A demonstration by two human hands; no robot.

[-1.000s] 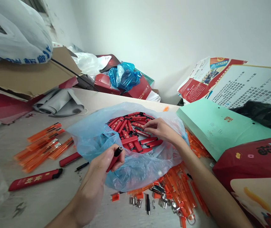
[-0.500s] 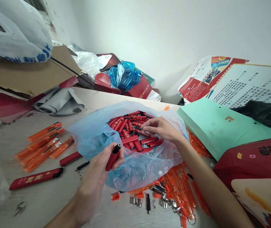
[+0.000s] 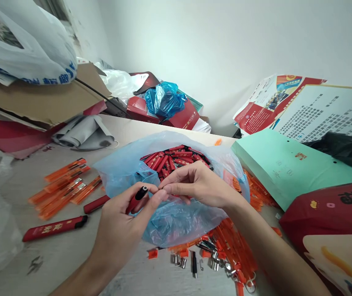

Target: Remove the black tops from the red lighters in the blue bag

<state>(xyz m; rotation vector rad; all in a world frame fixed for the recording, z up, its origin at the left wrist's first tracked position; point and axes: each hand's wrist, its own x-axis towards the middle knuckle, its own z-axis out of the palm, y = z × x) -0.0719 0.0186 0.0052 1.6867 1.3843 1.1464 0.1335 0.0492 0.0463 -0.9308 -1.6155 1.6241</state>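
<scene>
My left hand (image 3: 123, 224) is closed round a red lighter with a black tip (image 3: 136, 199), held just in front of a blue plastic bag (image 3: 169, 218). The bag lies open on the table and holds several red lighters (image 3: 176, 158). My right hand (image 3: 194, 187) has its fingers pinched together next to the left hand's fingertips. A bit of red shows under those fingers, but I cannot make out what it is.
Orange lighter bodies (image 3: 63, 191) and two red lighters (image 3: 54, 228) lie on the table at left. More orange bodies and small metal parts (image 3: 212, 257) lie below the bag. A green folder (image 3: 286, 168), a red box (image 3: 332, 222) and cardboard (image 3: 34, 102) crowd the edges.
My right hand has come out of the bag and moved toward me, meeting the left hand's fingertips. The left hand still grips its red lighter, shifted slightly left.
</scene>
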